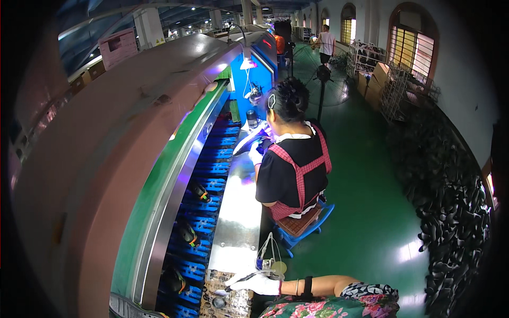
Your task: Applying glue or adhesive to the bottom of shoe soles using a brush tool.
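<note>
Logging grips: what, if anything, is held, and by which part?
The gloved right hand holds a slim, dark, pen-like tool near its left end; left hand not visible.

This is a factory floor (366, 196), apparently for footwear: left of the gloved right hand (260, 284) runs a blue-slatted conveyor (214, 168) carrying dark shoe-like pieces (187, 233), beyond that grip sits an aproned worker (289, 172), and far right lies a heap of black sole-like pieces (450, 244).

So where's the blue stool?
In the head view, the blue stool stands right of centre on the green floor, to the right of the shiny metal bench, under the seated co-worker.
</note>
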A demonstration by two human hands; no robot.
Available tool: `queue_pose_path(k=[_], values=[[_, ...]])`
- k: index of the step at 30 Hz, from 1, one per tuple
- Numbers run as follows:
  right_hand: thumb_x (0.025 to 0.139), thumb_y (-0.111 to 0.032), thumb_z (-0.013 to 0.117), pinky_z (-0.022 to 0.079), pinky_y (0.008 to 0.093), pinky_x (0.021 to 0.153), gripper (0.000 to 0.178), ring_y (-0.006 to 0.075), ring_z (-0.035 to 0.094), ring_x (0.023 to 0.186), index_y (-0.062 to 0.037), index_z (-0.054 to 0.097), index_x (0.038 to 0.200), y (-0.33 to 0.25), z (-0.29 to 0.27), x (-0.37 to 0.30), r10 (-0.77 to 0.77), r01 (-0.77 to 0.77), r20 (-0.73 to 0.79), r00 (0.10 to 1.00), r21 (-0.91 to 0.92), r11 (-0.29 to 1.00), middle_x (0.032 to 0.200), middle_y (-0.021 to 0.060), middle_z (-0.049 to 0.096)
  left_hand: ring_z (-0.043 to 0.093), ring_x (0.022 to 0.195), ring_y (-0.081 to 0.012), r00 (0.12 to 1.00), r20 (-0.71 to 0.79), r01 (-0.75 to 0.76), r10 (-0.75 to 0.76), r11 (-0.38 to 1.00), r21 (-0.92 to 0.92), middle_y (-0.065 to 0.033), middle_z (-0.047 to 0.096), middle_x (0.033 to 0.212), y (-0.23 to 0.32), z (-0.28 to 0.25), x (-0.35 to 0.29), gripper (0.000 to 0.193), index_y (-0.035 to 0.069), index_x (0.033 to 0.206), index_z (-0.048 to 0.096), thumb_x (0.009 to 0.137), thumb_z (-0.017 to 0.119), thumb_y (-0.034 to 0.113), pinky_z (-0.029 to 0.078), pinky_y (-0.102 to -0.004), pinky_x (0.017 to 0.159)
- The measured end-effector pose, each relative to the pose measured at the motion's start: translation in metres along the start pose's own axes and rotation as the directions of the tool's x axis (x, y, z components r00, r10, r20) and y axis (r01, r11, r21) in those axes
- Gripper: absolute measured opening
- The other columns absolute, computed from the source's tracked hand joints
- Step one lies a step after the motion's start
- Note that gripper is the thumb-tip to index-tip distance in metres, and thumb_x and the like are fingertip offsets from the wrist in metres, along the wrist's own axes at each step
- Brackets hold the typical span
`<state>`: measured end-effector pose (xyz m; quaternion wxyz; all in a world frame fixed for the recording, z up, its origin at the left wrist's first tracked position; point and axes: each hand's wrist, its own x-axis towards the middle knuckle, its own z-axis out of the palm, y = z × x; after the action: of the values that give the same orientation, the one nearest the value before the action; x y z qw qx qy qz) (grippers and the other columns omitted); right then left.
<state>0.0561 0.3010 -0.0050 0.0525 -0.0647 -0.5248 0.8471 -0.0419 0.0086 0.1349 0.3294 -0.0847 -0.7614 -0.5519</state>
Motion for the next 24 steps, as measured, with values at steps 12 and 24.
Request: queue_pose_path(k=[12,24], values=[[0.095,-0.006,0.066,0.046,0.0284,0.105,0.031,0.0183,0.063,0.117,0.0019,0.069,0.124,-0.073,0.046,0.004,0.028,-0.060,0.133,0.991,0.240,0.969,0.124,0.0126,0.070,0.068,0.084,-0.0308,0.886,0.367,0.437,-0.284,0.776,-0.455,-0.0189,0.067,0.111,-0.084,0.026,-0.057,0.048,0.001,0.129,0.057,0.094,0.061,0.034,0.059,-0.0456,0.071],[0.094,-0.009,0.071,0.054,0.0208,0.057,0.032,0.0069,0.065,0.070,0.0001,0.068,0.125,-0.100,0.094,0.007,0.057,-0.105,0.275,0.960,0.162,0.981,0.102,0.0087,0.073,0.065,0.086,-0.0256,0.663,0.714,0.745,-0.227,0.292,-0.599,-0.0130,0.066,0.108,-0.067,0.059,-0.099,0.054,0.006,0.127,0.058,0.096,0.053,0.050,0.056,-0.0382,0.076]])
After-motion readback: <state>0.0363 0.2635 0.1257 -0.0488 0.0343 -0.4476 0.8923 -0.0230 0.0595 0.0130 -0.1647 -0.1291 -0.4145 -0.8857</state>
